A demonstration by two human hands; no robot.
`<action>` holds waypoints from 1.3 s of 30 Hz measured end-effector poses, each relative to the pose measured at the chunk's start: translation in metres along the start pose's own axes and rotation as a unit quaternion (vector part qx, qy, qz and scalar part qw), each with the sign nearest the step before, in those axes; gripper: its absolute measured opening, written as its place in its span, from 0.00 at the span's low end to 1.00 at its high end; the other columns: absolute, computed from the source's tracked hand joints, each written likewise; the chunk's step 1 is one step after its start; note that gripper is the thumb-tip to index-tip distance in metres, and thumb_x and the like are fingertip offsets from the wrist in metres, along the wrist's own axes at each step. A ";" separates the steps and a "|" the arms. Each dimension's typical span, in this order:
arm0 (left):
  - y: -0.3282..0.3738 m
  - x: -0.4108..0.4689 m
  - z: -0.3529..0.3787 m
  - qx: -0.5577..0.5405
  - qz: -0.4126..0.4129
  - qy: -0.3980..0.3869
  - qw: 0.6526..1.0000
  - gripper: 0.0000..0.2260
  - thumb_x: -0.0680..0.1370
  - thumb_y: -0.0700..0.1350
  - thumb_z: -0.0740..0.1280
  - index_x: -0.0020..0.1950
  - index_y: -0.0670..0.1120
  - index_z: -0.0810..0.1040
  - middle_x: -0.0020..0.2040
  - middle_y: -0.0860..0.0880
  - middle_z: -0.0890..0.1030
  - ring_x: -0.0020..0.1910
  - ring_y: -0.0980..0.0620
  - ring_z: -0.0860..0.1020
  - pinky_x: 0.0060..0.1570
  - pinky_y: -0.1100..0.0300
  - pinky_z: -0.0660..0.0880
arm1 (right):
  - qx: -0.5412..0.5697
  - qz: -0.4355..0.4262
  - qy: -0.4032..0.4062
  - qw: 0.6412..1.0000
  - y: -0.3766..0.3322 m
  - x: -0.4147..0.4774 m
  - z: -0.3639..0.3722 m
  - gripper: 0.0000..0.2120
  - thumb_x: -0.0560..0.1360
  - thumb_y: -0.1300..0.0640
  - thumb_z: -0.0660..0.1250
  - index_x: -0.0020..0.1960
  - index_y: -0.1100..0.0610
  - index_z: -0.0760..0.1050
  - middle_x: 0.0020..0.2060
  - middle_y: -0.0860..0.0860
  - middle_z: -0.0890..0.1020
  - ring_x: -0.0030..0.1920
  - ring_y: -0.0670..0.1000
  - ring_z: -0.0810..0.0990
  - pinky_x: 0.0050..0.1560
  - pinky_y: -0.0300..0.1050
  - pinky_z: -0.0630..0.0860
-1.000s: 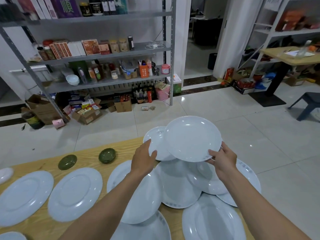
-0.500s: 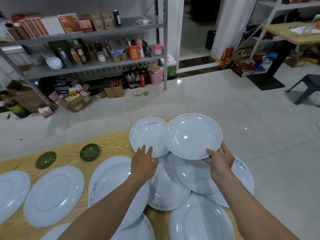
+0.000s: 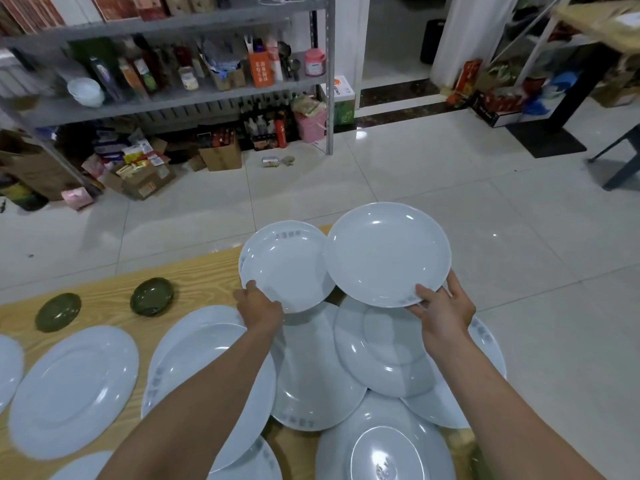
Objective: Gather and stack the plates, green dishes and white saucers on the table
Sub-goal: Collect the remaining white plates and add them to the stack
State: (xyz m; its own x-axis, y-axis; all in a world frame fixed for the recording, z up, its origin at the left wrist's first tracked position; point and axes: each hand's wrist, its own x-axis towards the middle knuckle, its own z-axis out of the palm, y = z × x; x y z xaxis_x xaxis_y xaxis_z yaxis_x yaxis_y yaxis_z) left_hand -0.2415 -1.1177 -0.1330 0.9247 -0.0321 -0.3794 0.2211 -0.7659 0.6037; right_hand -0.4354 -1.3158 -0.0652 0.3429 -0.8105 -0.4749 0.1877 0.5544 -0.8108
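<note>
Since the earlier frame, the left hand (image 3: pixel 258 304) has moved from lying flat on the pile to the near rim of a round, shallow white ceramic plate with a grey-blue rim print (plate A) (image 3: pixel 287 265). Its thumb lies on top of the rim and its fingers curl under it, so it grips plate A. Whether plate A is fully clear of the plates below cannot be told.

The right hand (image 3: pixel 443 313) holds a second round, shallow white ceramic plate (plate B) (image 3: pixel 388 254) by its near rim, with the thumb on top and the fingers spread beneath. Plate B is raised and roughly level, reaching past the far edge of the pale wooden table (image 3: pixel 194 271) and over the floor tiles. In this view its left rim overlaps the right rim of plate A. Contact between them cannot be confirmed.

Plate A sits at the table's far edge, directly ahead of the left hand. Both hands are at the table's far side, apart from each other.

On the table, below both hands and nearer the camera, a pile of large flat white ceramic plates (image 3: pixel 311 375) overlap one another. Both forearms cross above it. Toward the table's left end, a single large flat white plate (image 3: pixel 74 389) lies alone.

A small round dark green dish (image 3: pixel 152 296) sits near the table's far edge, left of plate A. A second green dish (image 3: pixel 58 311) sits further left, apart from the first and from both hands.
</note>
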 end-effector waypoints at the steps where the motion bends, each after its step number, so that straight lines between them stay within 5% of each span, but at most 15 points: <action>1: 0.000 0.002 0.002 -0.019 -0.018 0.006 1.000 0.33 0.73 0.36 0.72 0.76 0.43 0.62 0.70 0.38 0.62 0.63 0.36 0.72 0.64 0.46 0.73 | -0.002 0.002 -0.001 1.000 0.000 0.002 -0.001 0.34 0.69 0.77 0.67 0.70 0.51 0.75 0.50 0.46 0.86 0.49 0.52 0.86 0.42 0.49 0.84; 9: -0.002 0.008 0.009 -0.183 -0.121 0.050 0.974 0.33 0.71 0.33 0.70 0.74 0.48 0.64 0.64 0.40 0.75 0.59 0.37 0.76 0.58 0.47 0.76 | -0.009 0.021 -0.006 1.000 0.006 0.007 -0.001 0.34 0.70 0.78 0.66 0.70 0.51 0.75 0.57 0.51 0.84 0.51 0.52 0.85 0.42 0.47 0.83; 13: -0.008 0.006 0.006 -0.260 -0.142 0.065 0.953 0.27 0.69 0.33 0.71 0.66 0.48 0.73 0.58 0.43 0.79 0.48 0.43 0.75 0.49 0.52 0.79 | -0.010 0.027 -0.013 0.999 0.007 0.005 0.003 0.34 0.71 0.78 0.66 0.71 0.52 0.74 0.59 0.51 0.83 0.50 0.49 0.85 0.43 0.48 0.83; 16: -0.009 0.003 0.000 -0.325 -0.149 0.060 0.932 0.24 0.68 0.31 0.72 0.56 0.54 0.76 0.55 0.44 0.81 0.49 0.41 0.80 0.49 0.46 0.82 | -0.006 0.030 -0.019 0.999 0.007 0.001 0.008 0.35 0.71 0.78 0.66 0.72 0.52 0.73 0.58 0.51 0.83 0.45 0.46 0.86 0.42 0.47 0.84; 22: -0.002 -0.024 -0.023 -0.491 -0.138 0.022 0.860 0.36 0.66 0.23 0.72 0.68 0.51 0.74 0.52 0.46 0.81 0.51 0.40 0.81 0.43 0.41 0.82 | -0.006 0.031 -0.046 0.998 0.002 -0.020 0.025 0.35 0.71 0.77 0.67 0.72 0.51 0.73 0.56 0.50 0.84 0.50 0.51 0.85 0.41 0.47 0.83; 26: -0.016 -0.052 -0.053 -0.565 -0.100 0.000 0.819 0.37 0.68 0.23 0.72 0.71 0.52 0.71 0.54 0.48 0.80 0.49 0.46 0.82 0.35 0.52 0.83 | -0.002 0.016 -0.073 0.997 -0.005 -0.044 0.032 0.34 0.72 0.76 0.67 0.72 0.51 0.72 0.52 0.46 0.86 0.49 0.49 0.86 0.41 0.46 0.83; 35: -0.101 -0.132 -0.162 -0.643 -0.024 0.026 0.765 0.35 0.71 0.23 0.69 0.73 0.50 0.70 0.62 0.44 0.79 0.58 0.46 0.80 0.42 0.53 0.83 | -0.014 -0.016 -0.176 0.984 0.017 -0.154 0.053 0.33 0.72 0.75 0.67 0.72 0.52 0.72 0.57 0.50 0.84 0.54 0.54 0.84 0.42 0.48 0.83; 39: -0.162 -0.170 -0.221 -0.663 -0.012 0.054 0.747 0.36 0.72 0.24 0.68 0.75 0.50 0.68 0.62 0.42 0.80 0.55 0.45 0.82 0.44 0.52 0.83 | -0.011 -0.017 -0.233 0.972 0.048 -0.226 0.067 0.28 0.72 0.75 0.66 0.64 0.49 0.78 0.56 0.51 0.85 0.53 0.55 0.84 0.41 0.48 0.83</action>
State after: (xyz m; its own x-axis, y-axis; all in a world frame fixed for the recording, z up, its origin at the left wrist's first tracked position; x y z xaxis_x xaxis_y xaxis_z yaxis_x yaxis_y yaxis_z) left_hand -0.3659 -0.8465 -0.0110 0.9196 0.0777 -0.3851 0.2843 0.5450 0.7888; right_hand -0.4421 -1.0930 0.0265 0.7175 -0.6519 -0.2455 0.1877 0.5203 -0.8331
